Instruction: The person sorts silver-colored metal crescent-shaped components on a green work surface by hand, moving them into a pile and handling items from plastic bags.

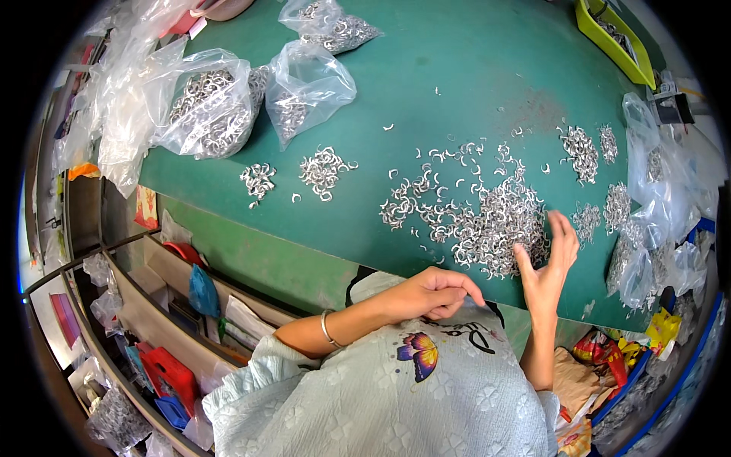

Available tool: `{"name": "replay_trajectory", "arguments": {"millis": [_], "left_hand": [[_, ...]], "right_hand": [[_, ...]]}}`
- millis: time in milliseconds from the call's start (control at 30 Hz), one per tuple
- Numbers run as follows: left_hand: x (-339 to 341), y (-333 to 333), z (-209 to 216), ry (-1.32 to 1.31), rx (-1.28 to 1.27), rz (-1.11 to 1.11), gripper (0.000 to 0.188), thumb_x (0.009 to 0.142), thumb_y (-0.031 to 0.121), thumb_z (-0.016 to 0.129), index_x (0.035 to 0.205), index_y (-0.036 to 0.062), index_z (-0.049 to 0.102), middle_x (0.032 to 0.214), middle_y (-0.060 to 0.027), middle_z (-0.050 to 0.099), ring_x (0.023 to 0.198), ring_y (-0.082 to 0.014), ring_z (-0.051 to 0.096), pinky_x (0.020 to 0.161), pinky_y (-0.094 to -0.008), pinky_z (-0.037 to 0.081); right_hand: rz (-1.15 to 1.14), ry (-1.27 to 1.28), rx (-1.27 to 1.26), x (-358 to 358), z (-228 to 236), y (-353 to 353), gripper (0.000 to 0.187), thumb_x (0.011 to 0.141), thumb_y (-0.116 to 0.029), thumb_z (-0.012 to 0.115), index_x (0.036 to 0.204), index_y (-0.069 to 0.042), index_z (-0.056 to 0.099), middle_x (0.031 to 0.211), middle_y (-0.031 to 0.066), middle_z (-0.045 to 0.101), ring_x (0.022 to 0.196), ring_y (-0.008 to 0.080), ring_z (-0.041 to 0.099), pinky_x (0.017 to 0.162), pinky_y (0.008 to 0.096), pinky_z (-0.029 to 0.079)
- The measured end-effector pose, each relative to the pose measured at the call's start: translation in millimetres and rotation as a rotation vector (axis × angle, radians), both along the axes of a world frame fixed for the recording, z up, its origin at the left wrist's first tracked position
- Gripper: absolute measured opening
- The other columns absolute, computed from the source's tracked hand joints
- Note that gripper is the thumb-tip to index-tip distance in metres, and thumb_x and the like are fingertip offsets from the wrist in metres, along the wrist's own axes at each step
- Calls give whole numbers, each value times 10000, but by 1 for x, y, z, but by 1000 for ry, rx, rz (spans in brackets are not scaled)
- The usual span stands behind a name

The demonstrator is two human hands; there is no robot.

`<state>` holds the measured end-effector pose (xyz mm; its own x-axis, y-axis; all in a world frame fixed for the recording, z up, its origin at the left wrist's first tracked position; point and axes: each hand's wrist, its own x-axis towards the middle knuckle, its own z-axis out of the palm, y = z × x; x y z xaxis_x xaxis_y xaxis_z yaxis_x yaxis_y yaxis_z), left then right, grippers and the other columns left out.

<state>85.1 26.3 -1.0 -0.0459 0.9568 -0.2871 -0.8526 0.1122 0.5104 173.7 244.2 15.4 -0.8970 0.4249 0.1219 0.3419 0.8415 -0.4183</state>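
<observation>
A large pile of small silvery curved metal pieces (499, 228) lies spread on the green table (365, 99). At the pile's right edge is my right hand (550, 263), its thumb and fingers apart and no piece visible in its grasp. My left hand (438, 293) is near the table's front edge, just short of the pile. Its fingers are curled in, the index finger reaching to the right; whatever they may hold is hidden. Two smaller heaps, a left heap (258, 181) and a fuller heap (326, 172), lie left of the main pile.
Clear plastic bags of metal pieces (209, 110) stand at the back left. More small heaps (581, 154) lie to the right, beside further plastic bags (659, 221). A yellow-green bin (617, 42) occupies the far right corner. Shelves with a red container (167, 378) are at lower left.
</observation>
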Motion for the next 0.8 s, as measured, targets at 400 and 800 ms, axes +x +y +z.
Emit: {"name": "replay_trajectory", "arguments": {"millis": [400, 800], "left_hand": [[1, 3, 4, 23, -57, -33, 242, 1002, 146, 444, 1130, 8, 596, 616, 72, 327, 528, -30, 246, 473, -213, 184], [1, 3, 7, 107, -95, -70, 243, 998, 135, 437, 1092, 1, 617, 599, 73, 321, 514, -32, 244, 472, -225, 175]], "right_hand": [[-65, 143, -86, -10, -28, -35, 589, 731, -116, 766, 1256, 7, 528, 1292, 130, 531, 1160, 317, 463, 1013, 444, 316], [299, 247, -412, -39, -16, -55, 400, 805, -78, 677, 1190, -2, 599, 1214, 139, 596, 1153, 324, 523, 1001, 434, 361]]}}
